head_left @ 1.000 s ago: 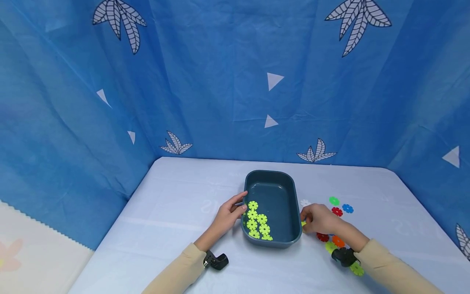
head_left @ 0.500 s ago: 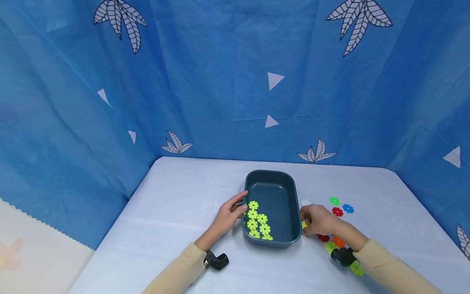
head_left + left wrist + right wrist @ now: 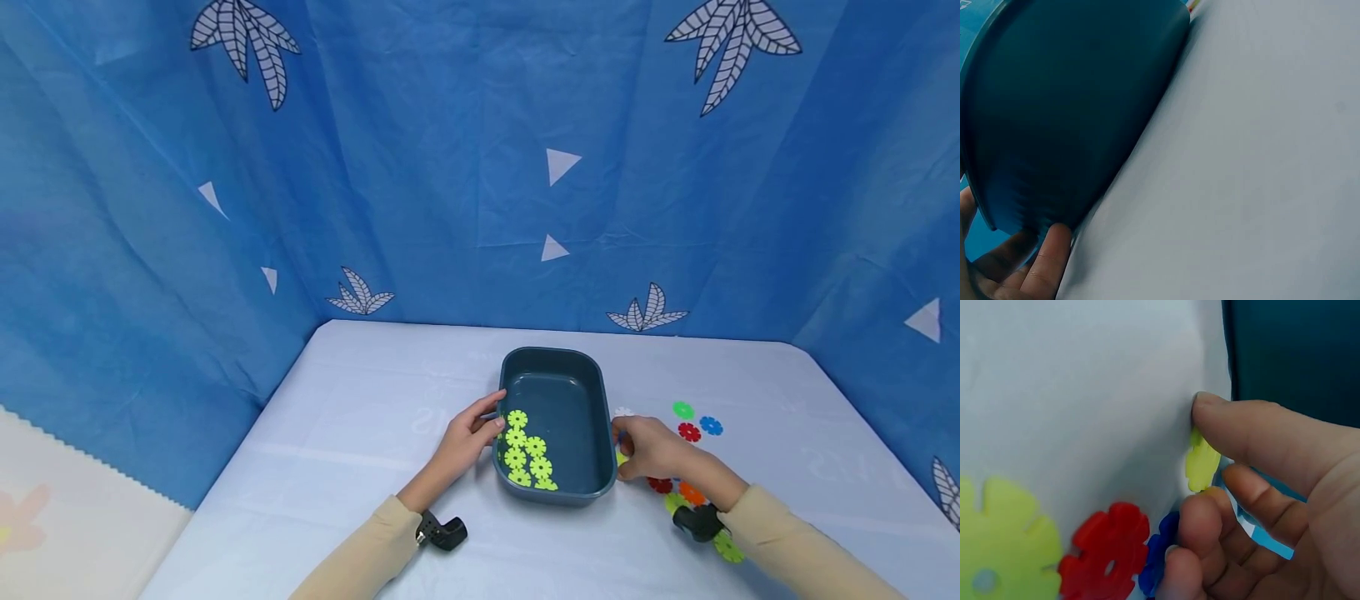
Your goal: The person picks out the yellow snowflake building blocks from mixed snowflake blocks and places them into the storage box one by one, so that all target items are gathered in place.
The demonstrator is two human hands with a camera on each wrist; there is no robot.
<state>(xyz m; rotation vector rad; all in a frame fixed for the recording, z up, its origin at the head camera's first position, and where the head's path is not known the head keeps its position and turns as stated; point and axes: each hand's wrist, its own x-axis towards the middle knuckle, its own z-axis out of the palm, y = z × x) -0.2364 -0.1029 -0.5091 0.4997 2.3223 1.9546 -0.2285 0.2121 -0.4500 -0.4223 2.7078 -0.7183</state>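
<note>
A dark teal plastic bin (image 3: 570, 408) stands on the white-covered table, with several yellow-green notched discs (image 3: 540, 467) lying along its left side. My left hand (image 3: 467, 435) rests against the bin's left wall; in the left wrist view its fingers (image 3: 1049, 259) touch the outside of the wall. Close beside the bin's right wall, my right hand (image 3: 654, 448) pinches a yellow-green notched plastic disc (image 3: 1202, 464) between thumb and fingers. Seen from the right wrist, this disc is tilted close to the tabletop, partly hidden by the thumb.
Around my right hand lie loose discs: a green one (image 3: 683, 410), a blue one (image 3: 711, 426), red ones (image 3: 688, 432), an orange one (image 3: 692, 493), a white one (image 3: 623, 412) and yellow-green ones (image 3: 728, 547). A blue patterned curtain (image 3: 465, 167) hangs behind the table.
My right hand has shifted very slightly toward the bin, and its fingers have closed in on the yellow-green disc. The left hand and the bin stay where they were.
</note>
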